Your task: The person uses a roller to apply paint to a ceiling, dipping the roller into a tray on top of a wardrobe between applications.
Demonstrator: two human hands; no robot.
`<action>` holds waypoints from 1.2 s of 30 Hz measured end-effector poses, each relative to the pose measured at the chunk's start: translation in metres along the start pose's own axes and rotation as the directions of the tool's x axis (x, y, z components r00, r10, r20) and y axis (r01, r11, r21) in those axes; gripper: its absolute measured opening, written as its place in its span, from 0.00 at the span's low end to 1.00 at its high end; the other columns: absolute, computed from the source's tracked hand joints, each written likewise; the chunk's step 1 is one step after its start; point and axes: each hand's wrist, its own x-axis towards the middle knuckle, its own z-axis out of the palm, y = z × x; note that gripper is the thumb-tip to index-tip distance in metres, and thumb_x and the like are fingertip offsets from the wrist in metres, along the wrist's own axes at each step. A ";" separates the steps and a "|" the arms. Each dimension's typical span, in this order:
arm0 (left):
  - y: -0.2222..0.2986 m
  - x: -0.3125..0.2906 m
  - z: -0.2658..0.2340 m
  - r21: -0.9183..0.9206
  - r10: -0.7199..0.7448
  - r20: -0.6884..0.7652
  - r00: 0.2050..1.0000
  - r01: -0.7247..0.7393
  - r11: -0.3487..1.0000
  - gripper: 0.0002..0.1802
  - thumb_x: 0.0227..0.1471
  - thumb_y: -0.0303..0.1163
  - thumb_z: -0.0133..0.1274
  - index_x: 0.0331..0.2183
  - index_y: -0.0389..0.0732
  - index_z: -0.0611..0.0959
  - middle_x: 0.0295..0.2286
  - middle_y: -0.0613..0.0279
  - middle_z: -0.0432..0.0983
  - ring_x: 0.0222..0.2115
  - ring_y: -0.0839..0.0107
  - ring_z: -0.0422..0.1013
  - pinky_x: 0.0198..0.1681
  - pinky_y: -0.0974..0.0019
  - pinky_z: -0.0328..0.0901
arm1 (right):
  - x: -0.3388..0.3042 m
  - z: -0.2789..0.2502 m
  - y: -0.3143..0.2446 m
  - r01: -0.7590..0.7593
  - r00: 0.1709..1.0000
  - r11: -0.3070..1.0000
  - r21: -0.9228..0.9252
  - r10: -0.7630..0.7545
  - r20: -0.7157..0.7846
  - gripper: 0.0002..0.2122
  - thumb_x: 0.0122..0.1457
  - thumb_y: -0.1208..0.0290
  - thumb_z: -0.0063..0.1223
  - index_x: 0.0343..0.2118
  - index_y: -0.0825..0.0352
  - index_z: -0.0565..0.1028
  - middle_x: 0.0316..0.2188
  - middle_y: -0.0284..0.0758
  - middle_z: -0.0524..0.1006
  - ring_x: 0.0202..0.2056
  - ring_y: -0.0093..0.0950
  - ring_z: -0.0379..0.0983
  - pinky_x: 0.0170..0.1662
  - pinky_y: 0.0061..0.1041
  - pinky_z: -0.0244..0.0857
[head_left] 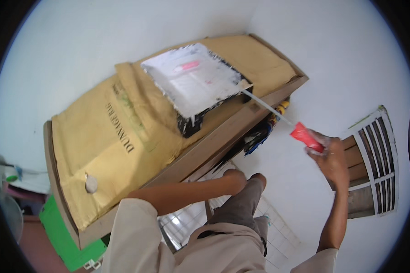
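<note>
My right hand [325, 152] is raised at the right, with whitish smears on its fingers. It is closed around the red handle of what looks like a paint roller [271, 109]. The long thin rod slants up-left to the corner of a paint tray [182, 102]; its head cannot be made out against the white. White paint coats the black tray, and a pink-and-white piece [187, 67] lies in it. My left hand [234, 182] is low beside my leg, curled into a fist; anything inside it is hidden.
The tray stands on a brown paper bag [91, 150] spread over a wooden-edged surface [232, 129]. Colourful items [259, 139] sit below its edge. A green box [64, 227] is at the lower left. A louvred window [376, 159] is in the white wall at right, above tiled floor [282, 232].
</note>
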 end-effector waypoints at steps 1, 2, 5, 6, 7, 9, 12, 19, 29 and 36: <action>-0.003 -0.001 0.005 0.002 0.047 -0.010 0.999 -0.047 0.999 0.16 0.38 0.37 0.61 0.30 0.36 0.82 0.31 0.48 0.78 0.35 0.54 0.76 0.38 0.54 0.71 | 0.000 0.004 0.004 0.002 0.999 0.998 -0.070 -0.005 -0.036 0.20 0.46 0.70 0.63 0.45 0.67 0.76 0.33 0.49 0.77 0.35 0.48 0.72 0.43 0.36 0.67; -0.006 0.002 0.010 0.020 0.120 -0.023 0.992 -0.120 0.993 0.16 0.38 0.38 0.61 0.29 0.36 0.82 0.30 0.48 0.78 0.35 0.53 0.76 0.38 0.53 0.71 | -0.002 0.013 0.014 0.036 0.999 0.997 -0.066 -0.038 -0.023 0.20 0.46 0.68 0.63 0.44 0.66 0.76 0.29 0.48 0.77 0.34 0.48 0.72 0.41 0.39 0.66; -0.030 0.013 0.046 0.093 0.059 0.104 0.993 -0.069 0.993 0.16 0.40 0.39 0.59 0.29 0.36 0.82 0.29 0.47 0.79 0.33 0.53 0.76 0.37 0.51 0.71 | -0.019 0.011 0.016 0.075 0.997 0.991 -0.114 -0.071 0.037 0.22 0.46 0.69 0.63 0.48 0.57 0.75 0.33 0.44 0.78 0.31 0.43 0.75 0.38 0.35 0.69; -0.015 0.008 0.021 0.109 0.087 0.176 0.981 -0.108 0.988 0.20 0.45 0.43 0.55 0.34 0.37 0.81 0.36 0.51 0.78 0.38 0.56 0.75 0.41 0.53 0.70 | -0.029 0.018 0.033 0.028 0.999 0.998 -0.053 -0.026 0.036 0.23 0.46 0.68 0.63 0.49 0.58 0.74 0.31 0.45 0.78 0.30 0.43 0.74 0.37 0.36 0.69; -0.024 0.012 0.029 0.179 0.183 0.192 0.964 -0.217 0.960 0.24 0.43 0.48 0.58 0.35 0.37 0.81 0.36 0.51 0.78 0.38 0.56 0.75 0.41 0.54 0.69 | -0.036 0.018 0.037 0.059 0.997 0.996 -0.066 -0.056 0.052 0.23 0.47 0.66 0.62 0.48 0.59 0.74 0.28 0.44 0.78 0.31 0.43 0.75 0.37 0.37 0.69; -0.041 0.018 0.050 0.165 0.273 0.167 0.947 -0.300 0.939 0.25 0.45 0.50 0.57 0.35 0.36 0.82 0.32 0.47 0.78 0.35 0.50 0.75 0.39 0.50 0.69 | -0.059 0.014 0.029 0.044 0.994 0.996 -0.072 -0.037 0.100 0.19 0.48 0.62 0.61 0.44 0.59 0.75 0.27 0.41 0.78 0.32 0.42 0.75 0.37 0.38 0.69; -0.043 0.024 0.037 0.284 0.302 0.219 0.928 -0.357 0.890 0.31 0.44 0.53 0.58 0.41 0.37 0.78 0.36 0.46 0.77 0.37 0.51 0.74 0.41 0.52 0.68 | -0.087 0.029 0.043 -0.095 0.993 0.987 0.130 0.084 0.086 0.12 0.51 0.62 0.59 0.37 0.61 0.77 0.23 0.42 0.76 0.28 0.42 0.74 0.35 0.37 0.67; -0.047 0.053 0.034 0.244 0.316 0.179 0.932 -0.353 0.903 0.33 0.44 0.56 0.58 0.38 0.33 0.78 0.35 0.45 0.76 0.34 0.48 0.73 0.37 0.52 0.68 | -0.192 0.100 0.054 -0.267 0.943 0.880 0.393 0.323 -0.084 0.19 0.52 0.58 0.60 0.41 0.66 0.76 0.28 0.44 0.77 0.29 0.39 0.74 0.37 0.31 0.67; -0.014 0.066 0.018 0.242 0.417 0.170 0.893 -0.448 0.861 0.34 0.46 0.55 0.56 0.42 0.32 0.75 0.33 0.44 0.75 0.33 0.48 0.72 0.37 0.52 0.67 | -0.316 0.020 -0.010 -0.595 0.466 0.691 0.411 0.713 -0.524 0.19 0.51 0.58 0.62 0.39 0.68 0.77 0.25 0.42 0.78 0.24 0.33 0.73 0.33 0.27 0.67; -0.008 0.068 0.019 0.215 0.431 0.173 0.886 -0.461 0.861 0.35 0.47 0.54 0.55 0.44 0.31 0.73 0.31 0.44 0.75 0.32 0.48 0.72 0.37 0.52 0.67 | -0.354 0.008 -0.040 -0.541 0.032 0.557 0.630 0.763 -0.646 0.16 0.54 0.64 0.61 0.38 0.74 0.75 0.20 0.34 0.75 0.21 0.20 0.70 0.27 0.23 0.65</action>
